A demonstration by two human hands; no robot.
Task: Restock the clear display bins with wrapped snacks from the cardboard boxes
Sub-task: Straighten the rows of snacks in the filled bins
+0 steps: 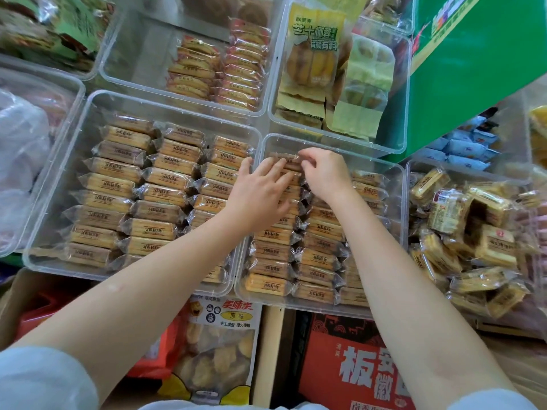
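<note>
The landmark here is the clear rectangular plastic bin (398, 184) in the middle of the view, the one both hands reach into.

Well to the left of it, at the frame's edge, sits a crumpled translucent plastic bag (20, 143). Just left of the middle bin, rim against rim, stands a larger clear plastic bin (88, 113) packed with three neat rows of tan wrapped biscuit bars (118, 168). Below that bin, nearer the person, a clear-fronted snack bag with an orange printed header (219, 344) lies among open cardboard boxes.

The left hand (257, 193) comes in over the shared rim, fingers stretched out flat and pressing on the top of the left-most column of brown wrapped snack bars (275, 250) inside the middle bin. Just beside it, the right hand (325, 173) has its fingers curled down at the far end of the same column, pinching the last wrapped bar (284, 157) near the bin's far wall. The two hands are close together, nearly touching. The bin holds roughly three columns of these bars, filled from the near wall to about the hands.

Behind the middle bin, a clear bin holds yellow-green packets of bread (313, 54). Below it sits a red cardboard box with large white characters (355, 371). To its right, another clear bin holds loosely heaped yellow wrapped cakes (473, 232), and up behind that leans a green printed carton (473, 69).
</note>
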